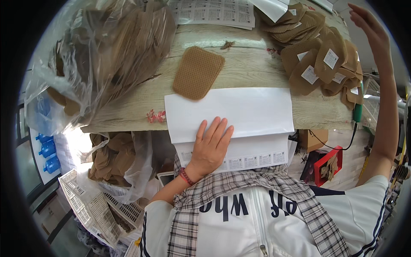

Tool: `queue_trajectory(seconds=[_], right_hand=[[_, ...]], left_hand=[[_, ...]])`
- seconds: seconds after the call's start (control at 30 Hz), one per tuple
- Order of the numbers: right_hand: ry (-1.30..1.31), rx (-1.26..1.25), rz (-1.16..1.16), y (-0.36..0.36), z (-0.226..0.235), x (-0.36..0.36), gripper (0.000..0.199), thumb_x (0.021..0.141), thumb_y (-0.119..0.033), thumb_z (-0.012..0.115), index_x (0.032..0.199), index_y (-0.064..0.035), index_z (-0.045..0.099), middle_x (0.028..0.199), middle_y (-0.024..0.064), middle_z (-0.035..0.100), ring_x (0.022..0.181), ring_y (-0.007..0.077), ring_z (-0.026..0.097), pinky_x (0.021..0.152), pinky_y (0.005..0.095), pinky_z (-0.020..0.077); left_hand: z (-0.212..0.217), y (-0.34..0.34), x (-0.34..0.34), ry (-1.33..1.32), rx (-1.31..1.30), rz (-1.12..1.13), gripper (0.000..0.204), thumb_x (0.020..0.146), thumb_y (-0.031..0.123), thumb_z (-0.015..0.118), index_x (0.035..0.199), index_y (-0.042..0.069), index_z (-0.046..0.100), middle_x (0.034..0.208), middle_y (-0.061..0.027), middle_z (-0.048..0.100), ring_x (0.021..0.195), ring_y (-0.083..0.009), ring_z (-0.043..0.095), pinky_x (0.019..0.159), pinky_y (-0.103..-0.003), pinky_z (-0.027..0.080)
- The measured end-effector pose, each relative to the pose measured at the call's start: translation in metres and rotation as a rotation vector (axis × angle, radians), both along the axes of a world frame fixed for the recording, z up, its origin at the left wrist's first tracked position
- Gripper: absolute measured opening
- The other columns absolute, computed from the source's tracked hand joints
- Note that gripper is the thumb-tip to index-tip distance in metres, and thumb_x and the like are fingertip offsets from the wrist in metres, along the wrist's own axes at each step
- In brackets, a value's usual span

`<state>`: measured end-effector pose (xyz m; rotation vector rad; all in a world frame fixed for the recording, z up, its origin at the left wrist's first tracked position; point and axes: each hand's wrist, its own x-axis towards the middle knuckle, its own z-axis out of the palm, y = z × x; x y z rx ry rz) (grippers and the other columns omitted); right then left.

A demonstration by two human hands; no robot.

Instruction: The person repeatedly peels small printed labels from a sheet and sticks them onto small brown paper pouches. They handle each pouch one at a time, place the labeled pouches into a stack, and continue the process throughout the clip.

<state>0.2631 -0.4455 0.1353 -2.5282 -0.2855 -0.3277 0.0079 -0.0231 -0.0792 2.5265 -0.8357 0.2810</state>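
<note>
My left hand (212, 147) lies flat on a white label sheet (252, 105) at the table's near edge, its fingers stretched out. The sheet's far part is blank white, and a row of small printed labels (246, 162) shows along its near strip, over my lap. Touching the sheet's far edge is a brown mesh-textured pad (198, 73) with rounded corners. My right hand (368, 21) is raised at the far right, fingers extended, with nothing visible in it. Left of that hand, brown pads with white labels (329, 58) lie in a loose pile.
A clear plastic bag (115, 47) full of brown pads covers the table's left. More label sheets (214, 13) lie at the back. A green-handled corded tool (358, 112) hangs at the right edge. Below are a bag of brown pieces (115, 160), white baskets (90, 205) and a red box (327, 166).
</note>
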Motion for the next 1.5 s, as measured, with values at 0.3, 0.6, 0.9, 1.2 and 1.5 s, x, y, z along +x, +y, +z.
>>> queue_trajectory(seconds=[0.3, 0.6, 0.9, 1.2, 1.5], right_hand=[[0.062, 0.233, -0.121, 0.117, -0.16, -0.292, 0.018, 0.085, -0.002, 0.072, 0.103, -0.0042, 0.07, 0.103, 0.0077, 0.065, 0.087, 0.0209, 0.066, 0.072, 0.0303, 0.0535], [0.253, 0.696, -0.35, 0.133, -0.223, -0.33, 0.026, 0.083, -0.005, 0.074, 0.103, -0.0006, 0.058, 0.087, 0.0042, 0.066, 0.077, 0.0135, 0.063, 0.073, 0.0267, 0.0526], [0.504, 1.173, -0.225, 0.104, -0.222, -0.357, 0.014, 0.086, 0.003, 0.069, 0.091, -0.0061, 0.06, 0.081, -0.0017, 0.063, 0.074, 0.0059, 0.057, 0.069, 0.0201, 0.0453], [-0.128, -0.012, -0.294, 0.125, -0.192, -0.371, 0.025, 0.081, -0.001, 0.074, 0.103, -0.0047, 0.065, 0.113, 0.009, 0.063, 0.098, 0.0239, 0.062, 0.085, 0.0355, 0.0503], [-0.22, -0.135, 0.267, 0.204, -0.184, -0.333, 0.047, 0.072, -0.018, 0.082, 0.116, -0.0122, 0.067, 0.121, 0.0067, 0.064, 0.121, 0.0256, 0.057, 0.113, 0.0474, 0.0354]], left_hand=[[0.008, -0.005, -0.009, 0.017, -0.018, -0.009, 0.053, 0.087, 0.009, 0.067, 0.138, 0.007, 0.053, 0.145, -0.0134, 0.049, 0.139, -0.0295, 0.041, 0.118, -0.049, 0.025], [0.011, 0.014, -0.029, 0.012, -0.113, -0.102, 0.051, 0.085, 0.001, 0.063, 0.135, 0.006, 0.055, 0.136, -0.0139, 0.057, 0.131, -0.0301, 0.05, 0.112, -0.044, 0.035], [0.022, 0.059, -0.063, 0.124, -0.146, 0.075, 0.034, 0.082, 0.008, 0.068, 0.116, 0.007, 0.067, 0.116, -0.0102, 0.065, 0.111, -0.0295, 0.058, 0.1, -0.041, 0.041], [-0.002, 0.07, -0.095, 0.167, -0.462, 0.488, 0.04, 0.082, 0.001, 0.069, 0.121, 0.005, 0.06, 0.128, -0.0163, 0.051, 0.115, -0.0347, 0.054, 0.097, -0.042, 0.045], [0.01, 0.063, 0.097, -0.149, -0.162, 0.244, 0.034, 0.088, 0.017, 0.066, 0.121, 0.011, 0.066, 0.127, -0.0134, 0.059, 0.12, -0.0332, 0.053, 0.105, -0.045, 0.039]])
